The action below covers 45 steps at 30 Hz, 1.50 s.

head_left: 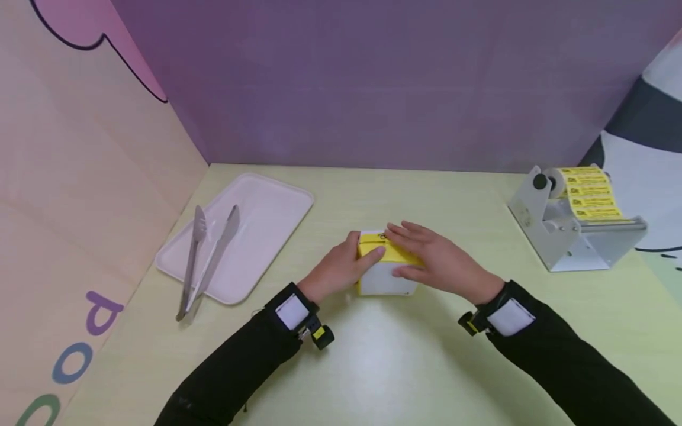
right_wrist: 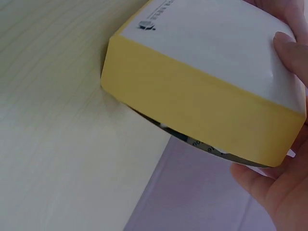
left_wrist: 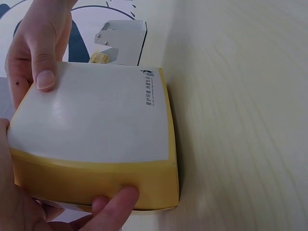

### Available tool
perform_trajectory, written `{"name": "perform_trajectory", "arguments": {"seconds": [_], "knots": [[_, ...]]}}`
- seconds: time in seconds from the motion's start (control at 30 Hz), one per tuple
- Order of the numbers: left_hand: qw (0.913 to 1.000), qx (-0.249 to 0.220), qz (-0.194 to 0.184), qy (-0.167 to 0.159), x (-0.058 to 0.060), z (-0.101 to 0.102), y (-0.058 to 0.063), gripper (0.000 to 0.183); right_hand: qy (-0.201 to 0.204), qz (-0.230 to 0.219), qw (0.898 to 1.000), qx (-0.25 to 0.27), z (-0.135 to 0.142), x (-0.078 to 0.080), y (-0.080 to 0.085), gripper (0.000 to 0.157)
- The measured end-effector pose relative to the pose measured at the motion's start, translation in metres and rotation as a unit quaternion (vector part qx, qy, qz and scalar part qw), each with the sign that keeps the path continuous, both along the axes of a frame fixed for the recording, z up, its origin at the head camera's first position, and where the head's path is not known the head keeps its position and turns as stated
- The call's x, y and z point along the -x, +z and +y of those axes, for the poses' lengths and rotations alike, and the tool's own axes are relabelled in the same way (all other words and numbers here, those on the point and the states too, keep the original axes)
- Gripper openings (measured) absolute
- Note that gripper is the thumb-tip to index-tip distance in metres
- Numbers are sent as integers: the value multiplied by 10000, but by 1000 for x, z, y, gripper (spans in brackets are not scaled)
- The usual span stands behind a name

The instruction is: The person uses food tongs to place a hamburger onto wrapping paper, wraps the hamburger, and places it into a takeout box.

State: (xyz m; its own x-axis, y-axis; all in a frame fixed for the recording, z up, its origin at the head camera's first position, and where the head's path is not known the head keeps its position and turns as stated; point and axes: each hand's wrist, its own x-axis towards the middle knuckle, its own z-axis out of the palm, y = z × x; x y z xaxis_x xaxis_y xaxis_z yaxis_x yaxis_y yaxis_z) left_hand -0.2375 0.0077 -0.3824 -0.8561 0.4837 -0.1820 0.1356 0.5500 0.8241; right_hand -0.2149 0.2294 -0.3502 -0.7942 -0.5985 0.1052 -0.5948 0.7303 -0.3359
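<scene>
A small yellow and white cardboard box (head_left: pixel 387 279) is at mid-table, its white face towards me with small dark print near one corner. My left hand (head_left: pixel 341 269) grips its left side, thumb over the top edge. In the left wrist view, fingers (left_wrist: pixel 118 207) lie along the yellow side wall. My right hand (head_left: pixel 439 257) holds the upper right part, fingers nearly straight across the yellow top and thumb on the white face. The right wrist view shows a narrow dark gap along one edge of the yellow side (right_wrist: pixel 202 110). The box's back is hidden.
To the left is a white tray (head_left: pixel 266 231), with metal tongs (head_left: pixel 196 254) lying across its near left edge. A metal label dispenser (head_left: pixel 570 236) with a roll of yellow labels (head_left: pixel 591 192) stands at the right. A purple wall (head_left: pixel 362 89) closes off the back.
</scene>
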Motion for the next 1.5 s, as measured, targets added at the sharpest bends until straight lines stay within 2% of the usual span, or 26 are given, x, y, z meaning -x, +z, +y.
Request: {"name": "perform_trajectory", "arguments": {"seconds": [0.1,0.23,0.37,0.5,0.77,0.9,1.0,1.13,1.23,1.33,1.43,1.5], "knots": [[10000,82,30,7,0,0,0,64,222,327,9990,-232,1,-1,1,67],[9996,260,58,-34,1,-1,0,69,516,931,9926,-577,1,-1,1,69],[9990,372,232,-121,1,-2,-2,82,634,1292,9881,-537,2,-1,-2,70],[9981,401,453,-96,0,-2,-3,83,670,1509,9851,-474,2,-1,-5,69],[9952,640,733,-24,0,0,-7,74,621,1627,9794,-1025,1,-4,-4,67],[9937,730,849,-36,0,0,-7,72,676,1641,9787,-1030,1,-3,-4,68],[9929,771,908,-18,-1,1,-7,70,629,1621,9821,-726,0,-2,-6,66],[9922,790,964,39,-2,1,-9,71,43,1467,9892,16,0,-5,-11,68],[9926,757,946,99,-3,2,-9,73,-377,1460,9872,513,0,-8,-15,71],[9937,698,870,129,-3,2,-9,76,-521,1418,9854,785,2,-9,-18,70],[9949,624,774,153,-3,2,-8,79,-738,831,9842,1381,5,-11,-20,64],[9961,548,671,164,-4,1,-8,80,-1022,199,9738,2023,9,-11,-20,57]]}}
